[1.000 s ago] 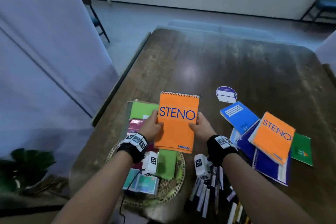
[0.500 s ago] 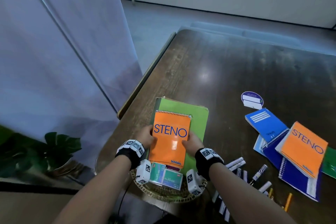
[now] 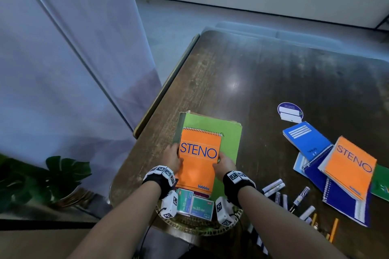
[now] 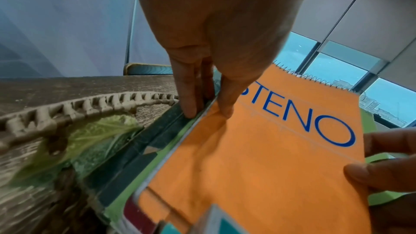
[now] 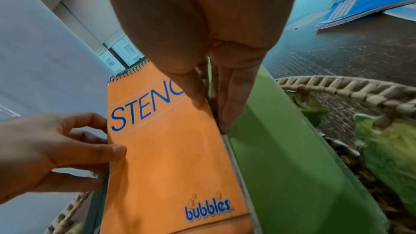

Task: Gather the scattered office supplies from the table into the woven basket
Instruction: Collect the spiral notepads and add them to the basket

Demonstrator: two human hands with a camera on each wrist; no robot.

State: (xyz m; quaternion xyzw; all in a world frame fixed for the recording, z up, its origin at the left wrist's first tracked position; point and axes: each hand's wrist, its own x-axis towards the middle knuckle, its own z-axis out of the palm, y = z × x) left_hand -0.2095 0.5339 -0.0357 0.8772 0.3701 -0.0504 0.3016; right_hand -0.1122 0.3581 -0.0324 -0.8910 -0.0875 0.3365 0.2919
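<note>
An orange STENO notepad (image 3: 197, 160) lies tilted on a green notebook (image 3: 229, 139) that sticks out over the far rim of the woven basket (image 3: 195, 226). My left hand (image 3: 176, 154) pinches the pad's left edge, thumb on the cover and fingers below, as the left wrist view shows (image 4: 207, 109). On the opposite edge my right hand (image 3: 220, 161) pinches the pad (image 5: 171, 157) the same way (image 5: 211, 115). Teal staple boxes (image 3: 195, 204) sit in the basket's near part.
To the right on the dark table lie a second orange STENO pad (image 3: 349, 166), blue notebooks (image 3: 305, 139), a round purple label pad (image 3: 290, 111), several markers (image 3: 280, 191) and pencils (image 3: 334, 227). A curtain and a potted plant (image 3: 63, 172) stand past the table's left edge.
Both hands have carried the orange pad down and toward me, from above the table onto the green notebook in the basket. The view has swung left.
</note>
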